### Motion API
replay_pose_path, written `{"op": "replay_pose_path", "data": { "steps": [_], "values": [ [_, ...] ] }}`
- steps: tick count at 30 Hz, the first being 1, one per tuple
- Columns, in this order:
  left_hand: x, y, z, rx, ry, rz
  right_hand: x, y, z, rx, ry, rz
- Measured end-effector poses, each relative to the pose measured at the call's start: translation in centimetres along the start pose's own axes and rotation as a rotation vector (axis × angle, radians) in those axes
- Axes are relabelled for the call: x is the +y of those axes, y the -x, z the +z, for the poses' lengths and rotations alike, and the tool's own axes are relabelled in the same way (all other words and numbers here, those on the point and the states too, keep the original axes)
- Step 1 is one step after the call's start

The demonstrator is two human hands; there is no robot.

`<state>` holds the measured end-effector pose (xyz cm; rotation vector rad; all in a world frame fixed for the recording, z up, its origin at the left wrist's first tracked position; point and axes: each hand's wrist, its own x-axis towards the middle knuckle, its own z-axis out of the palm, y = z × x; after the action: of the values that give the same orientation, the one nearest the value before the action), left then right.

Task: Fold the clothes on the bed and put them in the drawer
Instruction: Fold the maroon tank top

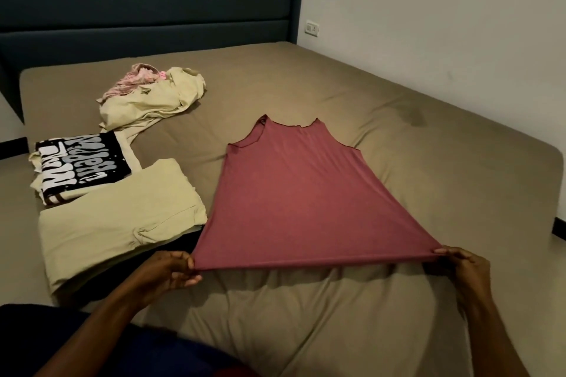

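A dusty-red sleeveless top (294, 193) lies spread flat on the bed (428, 162), neckline pointing away from me. Its hem is stretched taut and lifted slightly off the sheet. My left hand (171, 269) pinches the hem's left corner, and my right hand (459, 266) pinches the right corner. To the left lie a folded pale-green garment (119, 223) and a folded black shirt with white lettering (82, 168). Farther back sits a crumpled heap of pale-green cloth (156, 101) with a pink garment (134, 82) on it. No drawer is in view.
A dark padded headboard (147, 3) runs along the far side. A white wall with a socket (312, 28) stands on the right. The bed's right edge drops to the floor near a dark skirting strip (559, 228).
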<state>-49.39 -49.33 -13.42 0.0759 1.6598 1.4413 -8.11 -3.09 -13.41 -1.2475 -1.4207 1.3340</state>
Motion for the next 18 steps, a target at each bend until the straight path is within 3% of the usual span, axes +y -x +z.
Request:
{"op": "replay_pose_path", "data": {
  "steps": [3, 7, 9, 12, 15, 18],
  "values": [
    [-0.7, -0.3, -0.4, 0.042, -0.242, -0.038, 1.3, 0.0, -0.2, -0.102, 0.164, -0.015],
    [-1.2, 0.0, 0.2, 0.142, -0.48, -0.028, 2.5, -0.2, 0.2, 0.036, 0.327, -0.087],
    [-1.3, 0.3, 0.8, 0.299, -0.8, 0.124, 2.8, 0.0, 0.6, 0.051, 0.422, -0.142],
    [-1.8, 1.2, 2.7, 0.509, -1.222, 0.53, 2.3, 0.4, 1.1, 0.065, 0.787, -0.289],
    [-1.6, -0.1, 6.0, 0.371, -1.302, 0.975, 1.8, 1.4, 4.5, 0.022, 0.894, -0.49],
    [-1.0, -3.6, 10.6, 0.239, -1.419, 1.024, 1.7, 3.8, 10.9, -0.137, 1.027, -0.493]
  ]
}}
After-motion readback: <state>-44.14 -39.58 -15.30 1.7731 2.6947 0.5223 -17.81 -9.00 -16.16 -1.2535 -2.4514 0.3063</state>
